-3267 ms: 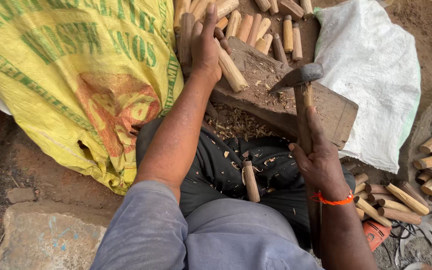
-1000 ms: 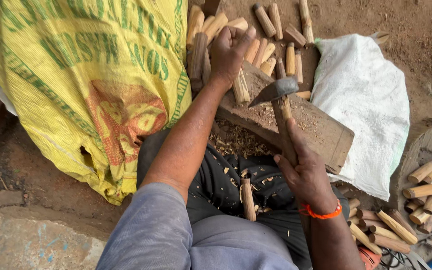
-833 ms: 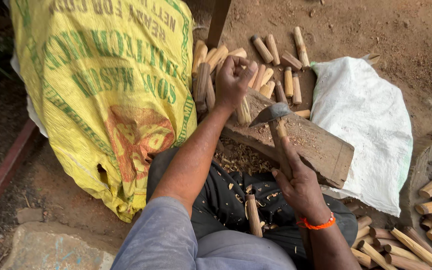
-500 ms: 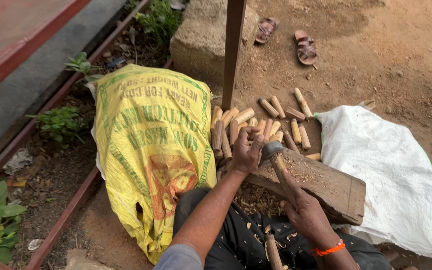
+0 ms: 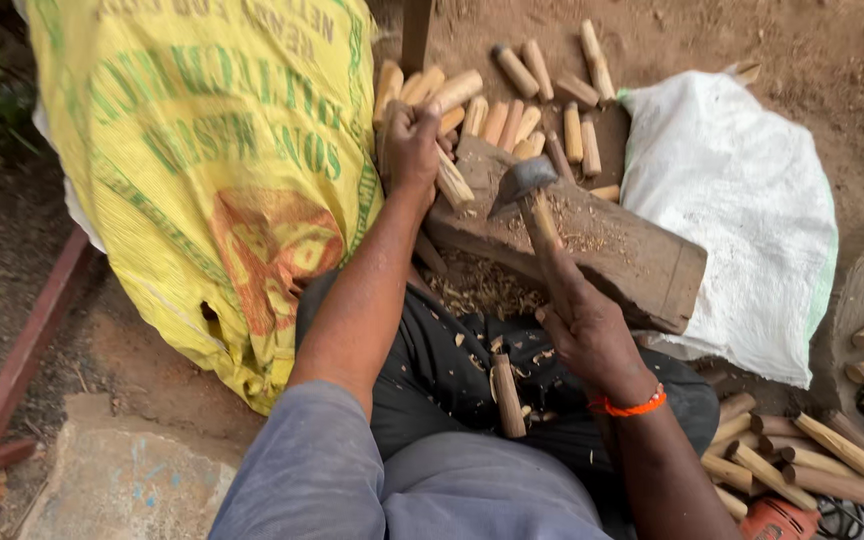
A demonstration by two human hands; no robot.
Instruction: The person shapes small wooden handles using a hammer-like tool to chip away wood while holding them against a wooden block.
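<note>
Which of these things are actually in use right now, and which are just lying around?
In use:
left hand gripping a wooden stick
right hand holding the hatchet
wooden chopping block

Lying about:
yellow sack
white sack
cut sticks beyond the block
stick on the lap

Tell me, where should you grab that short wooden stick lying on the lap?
Probably around its middle, coming from above. The short wooden stick lies flat on the dark cloth, pointing away from the person, with both long sides free. The right hand is nearest, but it holds the wooden-handled hatchet.
</note>
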